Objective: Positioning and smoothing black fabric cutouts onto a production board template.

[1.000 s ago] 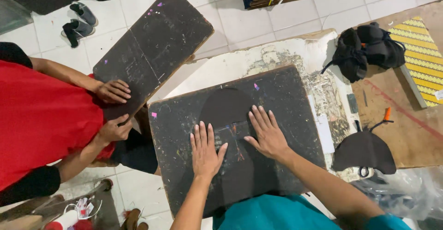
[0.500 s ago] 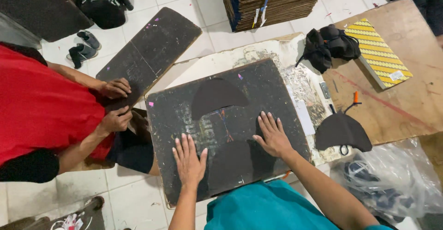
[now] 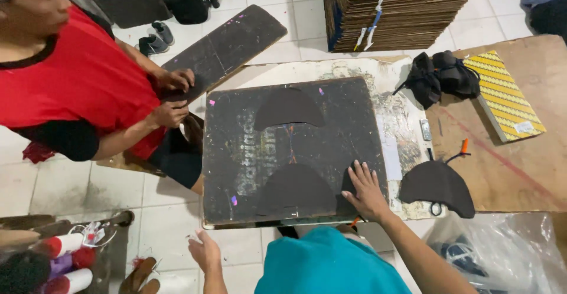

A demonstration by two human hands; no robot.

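Note:
A dark square board (image 3: 331,134) lies flat on the worktable in front of me. Two dark half-round cut pieces rest on it, one at the far side (image 3: 288,108) and one at the near side (image 3: 295,189). My right hand (image 3: 366,190) lies flat on the board's near right corner, fingers spread, next to the near piece. My left hand (image 3: 207,251) hangs off the board, below its front edge, fingers loose and holding nothing.
A person in a red shirt (image 3: 77,81) sits at the left with both hands on a second long dark board (image 3: 230,43). More dark cut pieces (image 3: 438,186), a yellow patterned book (image 3: 502,93), black cloth items (image 3: 440,75), a stack of boards (image 3: 401,5) and a plastic bag (image 3: 490,252) lie around.
My left hand has lifted off the board and dropped below its front edge. My right hand has slid to the near right corner, uncovering the near half-round piece.

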